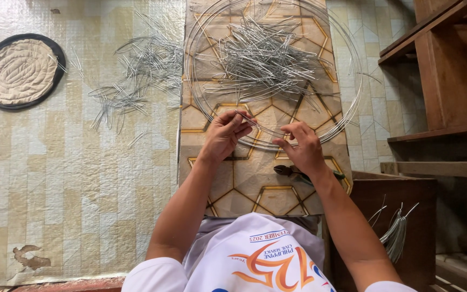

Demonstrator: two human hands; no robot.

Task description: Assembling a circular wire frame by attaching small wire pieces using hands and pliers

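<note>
Silver wire rings (347, 116) lie on the patterned board (255, 184), under both hands. The left hand (225, 135) pinches a bent wire (247, 119) at the rings; the right hand (301, 146) grips the rings, fingers curled.

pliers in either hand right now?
No. The pliers lie on the board under the right hand, while both hands, the left hand too, pinch the wire rings.
</note>
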